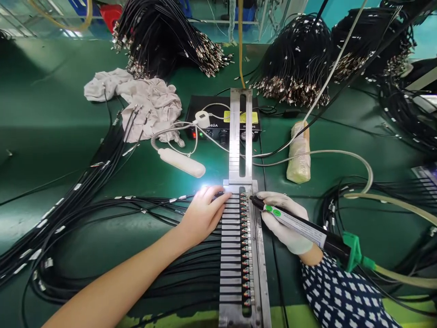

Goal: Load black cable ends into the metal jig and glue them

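Note:
A metal fixture (261,269) runs lengthwise in front of me, with black cables in its slots and a row of small connector ends (246,248) along its right side. My left hand (205,210), bare, is at the far end of the row, its bent fingers on a black cable (186,198); the fingertips partly hide that cable. In my right hand (287,223), white-gloved, is a black dispensing syringe (303,230) with a white label and green hose adapter. Its tip is beside the uppermost connectors, and I cannot tell whether it touches them.
Behind the fixture are a black controller box (208,107) and a white lamp (182,162). A crumpled cloth (153,102) lies left, a wrapped yellowish roll (299,155) right. Cable bundles (293,59) fill the back; loose cables (44,237) spread left. Hoses cross the right side.

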### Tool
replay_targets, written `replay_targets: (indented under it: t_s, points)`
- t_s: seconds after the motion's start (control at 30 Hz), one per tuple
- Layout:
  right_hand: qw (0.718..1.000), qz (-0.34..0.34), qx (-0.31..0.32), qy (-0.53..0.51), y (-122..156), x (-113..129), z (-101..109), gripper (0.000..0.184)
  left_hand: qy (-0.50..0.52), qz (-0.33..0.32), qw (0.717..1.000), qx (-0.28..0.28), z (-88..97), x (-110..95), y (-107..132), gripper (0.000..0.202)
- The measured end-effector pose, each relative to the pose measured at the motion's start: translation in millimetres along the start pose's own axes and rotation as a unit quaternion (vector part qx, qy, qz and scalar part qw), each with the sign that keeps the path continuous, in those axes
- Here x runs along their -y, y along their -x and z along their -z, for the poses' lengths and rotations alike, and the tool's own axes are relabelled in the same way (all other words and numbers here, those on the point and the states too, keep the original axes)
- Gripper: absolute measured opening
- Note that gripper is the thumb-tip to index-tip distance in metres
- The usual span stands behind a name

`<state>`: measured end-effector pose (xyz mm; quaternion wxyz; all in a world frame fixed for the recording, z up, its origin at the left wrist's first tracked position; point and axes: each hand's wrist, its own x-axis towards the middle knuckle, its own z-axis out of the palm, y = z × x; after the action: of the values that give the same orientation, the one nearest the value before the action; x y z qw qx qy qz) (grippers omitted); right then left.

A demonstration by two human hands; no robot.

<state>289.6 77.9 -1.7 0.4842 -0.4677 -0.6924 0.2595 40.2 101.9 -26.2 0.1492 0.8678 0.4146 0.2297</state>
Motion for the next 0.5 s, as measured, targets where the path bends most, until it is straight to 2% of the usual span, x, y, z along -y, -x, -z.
replay_targets:
  t_s: [0.5]
  points:
    - [1.000, 0.000, -0.002, 0.008, 0.5, -0.9, 0.0, 0.018, 0.000, 0.002, 1.000, 0.003, 1.1, -0.7, -0.5, 0.035]
